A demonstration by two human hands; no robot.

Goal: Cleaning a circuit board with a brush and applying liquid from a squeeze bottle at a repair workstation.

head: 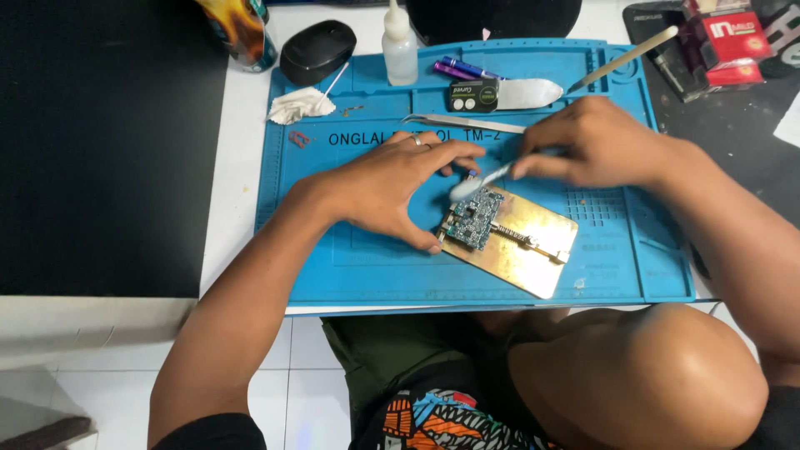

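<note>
Left hand: I see my left hand spread in an arch on the blue work mat, thumb tip touching the left edge of the circuit board, fingers reaching past its far side. It is open and bracing, not closed round anything.
Right hand: my right hand comes in from the right, fingers pinched shut on the handle of a small brush.
Brush: its pale head is blurred and lies just over the far corner of the circuit board; I cannot tell if it touches.
Circuit board: small, green-blue, tilted, clamped at the left end of a brass-coloured holder plate near the middle of the mat.
Holder plate: lies flat and angled, towards the near right part of the mat.
Far side of mat: metal tweezers lie just beyond my hands; farther off, a clear squeeze bottle, a purple pen and a crumpled white tissue at the far left corner.
Off the mat: a black computer mouse at far left, red boxes at far right.
Near edge: my bare knee sits below the table.
</note>
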